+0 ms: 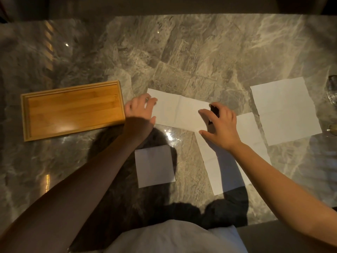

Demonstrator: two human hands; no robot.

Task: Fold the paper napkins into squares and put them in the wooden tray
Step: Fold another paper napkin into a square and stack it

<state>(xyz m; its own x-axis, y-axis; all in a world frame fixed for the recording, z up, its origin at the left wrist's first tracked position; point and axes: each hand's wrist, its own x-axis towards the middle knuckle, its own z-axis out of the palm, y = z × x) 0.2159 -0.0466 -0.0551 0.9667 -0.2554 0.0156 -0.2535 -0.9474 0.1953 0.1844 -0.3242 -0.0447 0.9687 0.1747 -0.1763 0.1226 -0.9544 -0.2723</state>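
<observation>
White half-folded napkin (pixel 180 113) lies between your hands. Your left hand (pixel 139 110) curls over one end, seemingly pinching it, while your right hand (pixel 220 125) presses the other with spread fingers. Lift unevenly and the edges will skew. The wooden tray (pixel 73 110) sits just outside your left hand, holding nothing yet. A dark shape (pixel 214 110) under your right fingers is unclear, and a glass (pixel 332 88) is cut off.

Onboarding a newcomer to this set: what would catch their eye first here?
The left hand and right hand sit at either end of a half-folded napkin in the middle of the marble table. The wooden tray at the left holds nothing yet. One folded square lies nearer the person, and an unfolded napkin lies at the far right.
</observation>
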